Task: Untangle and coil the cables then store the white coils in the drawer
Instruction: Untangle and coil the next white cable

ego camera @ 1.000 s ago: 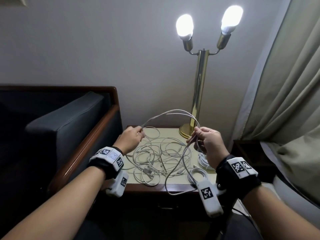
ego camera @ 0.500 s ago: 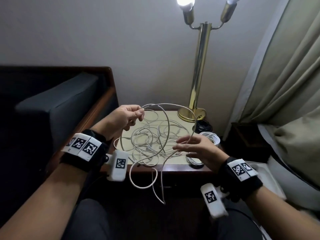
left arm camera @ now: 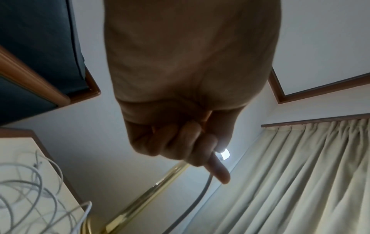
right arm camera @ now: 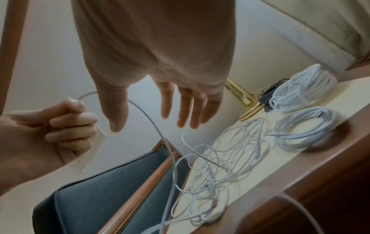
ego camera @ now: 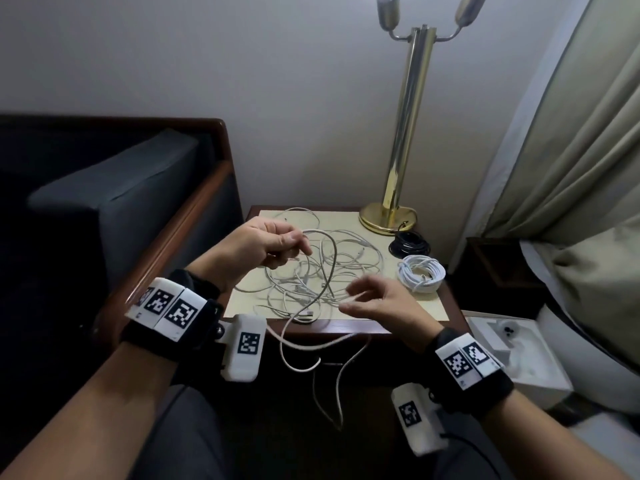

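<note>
Bedside counter [ego camera: 437,308], cream top with dark wood edge, stood between a dark armchair [ego camera: 114,209] and a pale curtain [ego camera: 568,140].

Item 1: white cable [ego camera: 330,258], thin, rising as an arch from the left hand [ego camera: 258,245], falling across the tangle and hanging off the counter's front edge in loose loops. Judged light, limp and springy, its smooth jacket likely to slide through a loose hold; best taken near a free end or plug and fed through the fingers.

Item 2: tangle of white cables [ego camera: 311,271], spread flat mid-counter, several plugs visible within. Likely to snag if pulled hard.

Item 3: white coil [ego camera: 420,273], finished, at the counter's right side; the right wrist view showed a second white coil [right arm camera: 306,128] beside it.

Item 4: black coil [ego camera: 410,244], against the brass lamp [ego camera: 388,220] base.

Grip, left: fingers curled, pinching the cable's upper end above the tangle's left side.

Grip, right hand [ego camera: 379,303]: fingers spread and slack, holding nothing, hovering over the tangle's right edge, just beside the arching cable. Contact could not be told.

Drawer: not identifiable.
</note>
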The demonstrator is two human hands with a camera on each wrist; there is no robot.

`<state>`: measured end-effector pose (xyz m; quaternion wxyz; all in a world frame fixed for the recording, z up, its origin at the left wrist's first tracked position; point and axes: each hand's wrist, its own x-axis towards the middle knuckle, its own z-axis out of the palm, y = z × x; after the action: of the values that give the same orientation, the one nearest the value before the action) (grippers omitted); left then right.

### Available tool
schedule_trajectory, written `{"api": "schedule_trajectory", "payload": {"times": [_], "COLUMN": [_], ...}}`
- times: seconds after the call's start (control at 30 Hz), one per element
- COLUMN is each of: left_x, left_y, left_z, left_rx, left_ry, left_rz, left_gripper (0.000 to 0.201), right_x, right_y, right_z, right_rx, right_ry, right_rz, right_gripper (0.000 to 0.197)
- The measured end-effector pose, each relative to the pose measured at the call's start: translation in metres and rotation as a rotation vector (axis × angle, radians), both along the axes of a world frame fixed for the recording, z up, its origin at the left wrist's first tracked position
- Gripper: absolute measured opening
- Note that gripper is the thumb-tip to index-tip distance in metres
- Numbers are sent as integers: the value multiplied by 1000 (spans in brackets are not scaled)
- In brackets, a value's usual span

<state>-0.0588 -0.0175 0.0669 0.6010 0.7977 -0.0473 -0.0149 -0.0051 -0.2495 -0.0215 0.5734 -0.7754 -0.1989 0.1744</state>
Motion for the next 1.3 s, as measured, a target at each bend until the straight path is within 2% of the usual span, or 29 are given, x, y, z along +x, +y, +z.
{"api": "schedule_trajectory", "payload": {"times": [0.07,0.13,0.2,0.27,0.3,0.4,0.5,0.6,0.7,0.8,0.87,0.97,1.03,1.13,1.3], "left_x": [-4,-7,-9,-10,-11,-15,-20,-23,-23,-24,-24,-26,-27,-25,-21], "left_y": [-10,-18,-25,-27,-26,-16,-8,-7,-4,4,8,17,24,22,5], "left_z": [0,-1,-3,-3,-2,-1,-6,-16,-24,-31,-34,-32,-31,-35,-52], "left_rx": [-36,-126,-226,-346,-421,-619,-720,-821,-934,-945,-926,-1007,-1040,-954,-680], "left_ry": [-8,18,38,18,-6,-42,-40,-59,-94,-101,-105,-162,-194,-183,2], "left_rz": [-34,-114,-174,-157,-131,-13,116,193,242,292,328,396,450,507,442], "left_gripper": [29,26,29,30,29,33,40,40,42,45,45,41,38,34,32], "right_x": [-1,-5,-10,-14,-15,-14,-10,-11,-18,-22,-22,-25,-26,-23,-28], "right_y": [4,9,15,17,17,9,4,9,12,4,-3,-11,-15,-17,-6], "right_z": [1,4,3,2,-2,-13,-24,-30,-28,-23,-23,-32,-39,-44,-39], "right_rx": [62,144,268,367,408,523,523,498,532,586,505,280,287,327,169], "right_ry": [-55,-41,32,93,122,265,268,236,314,441,460,418,410,401,255], "right_rz": [-73,-20,66,114,115,5,-97,-82,-2,43,84,109,52,-43,-25], "right_gripper": [57,67,50,20,14,20,21,20,27,22,25,28,25,20,16]}}
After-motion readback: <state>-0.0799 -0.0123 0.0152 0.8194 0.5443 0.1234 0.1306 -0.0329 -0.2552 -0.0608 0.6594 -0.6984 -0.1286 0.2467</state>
